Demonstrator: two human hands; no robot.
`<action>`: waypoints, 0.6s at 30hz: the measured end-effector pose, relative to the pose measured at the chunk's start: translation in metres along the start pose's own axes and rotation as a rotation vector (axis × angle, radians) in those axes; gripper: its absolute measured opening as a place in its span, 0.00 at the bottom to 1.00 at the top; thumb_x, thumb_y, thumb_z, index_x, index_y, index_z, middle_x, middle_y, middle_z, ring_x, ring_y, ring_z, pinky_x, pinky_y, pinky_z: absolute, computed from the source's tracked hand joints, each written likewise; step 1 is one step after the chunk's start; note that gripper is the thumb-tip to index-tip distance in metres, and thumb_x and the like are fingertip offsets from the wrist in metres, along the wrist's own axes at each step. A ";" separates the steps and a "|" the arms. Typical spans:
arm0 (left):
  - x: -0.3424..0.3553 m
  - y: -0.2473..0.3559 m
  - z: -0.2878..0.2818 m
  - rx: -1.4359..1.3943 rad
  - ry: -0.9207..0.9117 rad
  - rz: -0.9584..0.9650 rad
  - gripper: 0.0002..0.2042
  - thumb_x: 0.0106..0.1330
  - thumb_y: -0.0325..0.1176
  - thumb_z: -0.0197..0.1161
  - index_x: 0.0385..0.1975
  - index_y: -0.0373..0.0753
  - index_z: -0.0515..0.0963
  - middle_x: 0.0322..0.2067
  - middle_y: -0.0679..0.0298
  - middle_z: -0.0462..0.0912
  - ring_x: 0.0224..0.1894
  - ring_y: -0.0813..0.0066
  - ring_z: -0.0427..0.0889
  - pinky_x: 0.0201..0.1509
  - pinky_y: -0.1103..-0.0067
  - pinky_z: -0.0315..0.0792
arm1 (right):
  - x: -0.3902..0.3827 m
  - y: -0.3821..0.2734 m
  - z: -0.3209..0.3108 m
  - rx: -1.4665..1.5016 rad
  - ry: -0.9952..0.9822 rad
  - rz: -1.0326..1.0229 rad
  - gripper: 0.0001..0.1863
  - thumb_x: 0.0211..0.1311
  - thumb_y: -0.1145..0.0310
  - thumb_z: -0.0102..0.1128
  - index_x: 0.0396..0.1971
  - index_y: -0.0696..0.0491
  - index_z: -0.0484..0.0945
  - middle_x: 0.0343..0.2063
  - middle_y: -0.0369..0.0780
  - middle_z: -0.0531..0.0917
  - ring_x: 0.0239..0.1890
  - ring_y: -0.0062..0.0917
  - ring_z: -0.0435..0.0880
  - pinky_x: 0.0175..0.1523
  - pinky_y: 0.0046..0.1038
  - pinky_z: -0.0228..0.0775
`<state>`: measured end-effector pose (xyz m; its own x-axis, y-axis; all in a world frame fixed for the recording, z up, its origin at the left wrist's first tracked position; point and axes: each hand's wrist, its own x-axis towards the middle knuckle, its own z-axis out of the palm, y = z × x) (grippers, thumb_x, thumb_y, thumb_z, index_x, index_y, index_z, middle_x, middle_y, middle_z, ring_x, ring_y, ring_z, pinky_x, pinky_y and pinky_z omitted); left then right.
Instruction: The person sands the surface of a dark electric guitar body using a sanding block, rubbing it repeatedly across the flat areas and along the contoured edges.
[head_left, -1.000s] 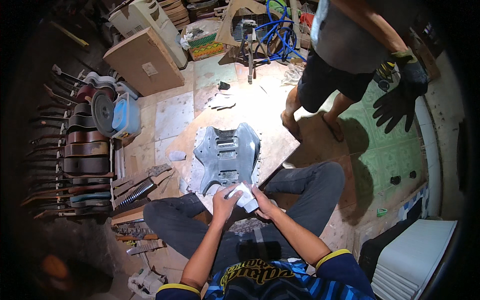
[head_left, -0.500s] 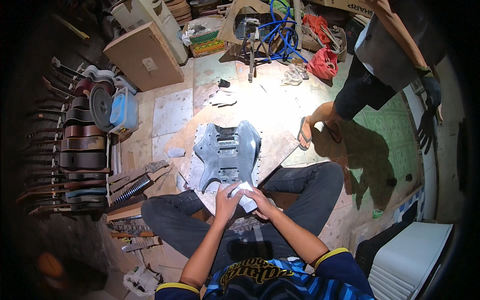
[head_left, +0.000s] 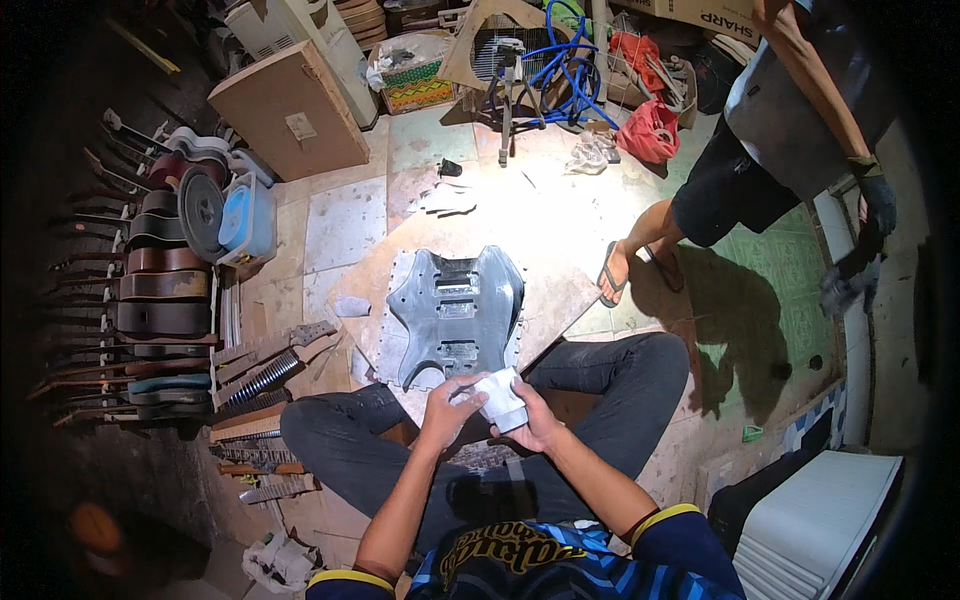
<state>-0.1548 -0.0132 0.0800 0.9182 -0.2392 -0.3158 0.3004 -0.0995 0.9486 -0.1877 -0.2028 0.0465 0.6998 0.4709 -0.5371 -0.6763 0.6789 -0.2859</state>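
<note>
Close to my lap, my left hand and my right hand are both closed on a small block with a white sheet, apparently sandpaper, folded about it. The block's grey lower end pokes out between my hands. My left fingers pinch its left side; my right fingers wrap the right side. Just beyond them lies a dark grey electric guitar body with routed cavities, flat on a pale jagged-edged mat. Neither hand visibly presses on the body.
A brown board lies under the mat. Paper scraps rest on it. Guitars line the left, with loose necks nearby. Another person in sandals stands at the right, wearing a dark glove. A white plastic piece sits lower right.
The white-covered block has turned in my hands and shows more of its face; my right hand has shifted slightly right. The other person's gloved hands have moved.
</note>
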 end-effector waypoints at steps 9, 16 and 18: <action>0.024 0.007 -0.019 -0.017 -0.143 -0.152 0.32 0.46 0.28 0.80 0.56 0.34 0.79 0.53 0.59 0.84 0.54 0.72 0.81 0.62 0.74 0.73 | -0.014 -0.009 0.008 0.124 -0.201 0.027 0.33 0.74 0.51 0.55 0.73 0.48 0.62 0.58 0.41 0.79 0.51 0.31 0.83 0.53 0.38 0.78; 0.093 0.023 -0.040 0.596 -0.318 0.256 0.38 0.38 0.44 0.85 0.54 0.39 0.82 0.49 0.55 0.83 0.56 0.57 0.80 0.64 0.66 0.71 | -0.025 -0.056 0.020 -0.250 -0.078 -0.023 0.38 0.70 0.70 0.62 0.75 0.51 0.54 0.65 0.45 0.72 0.62 0.33 0.77 0.66 0.33 0.70; 0.126 0.021 -0.042 0.814 -0.124 0.303 0.39 0.46 0.53 0.82 0.58 0.41 0.80 0.55 0.51 0.79 0.61 0.49 0.74 0.69 0.61 0.65 | -0.004 -0.079 0.010 -0.825 0.197 -0.228 0.34 0.67 0.74 0.65 0.71 0.55 0.62 0.61 0.43 0.75 0.64 0.26 0.73 0.69 0.28 0.64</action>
<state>-0.0221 -0.0047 0.0613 0.8795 -0.4657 -0.0977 -0.2728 -0.6617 0.6984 -0.1346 -0.2531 0.0791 0.8375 0.2161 -0.5019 -0.5282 0.0847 -0.8449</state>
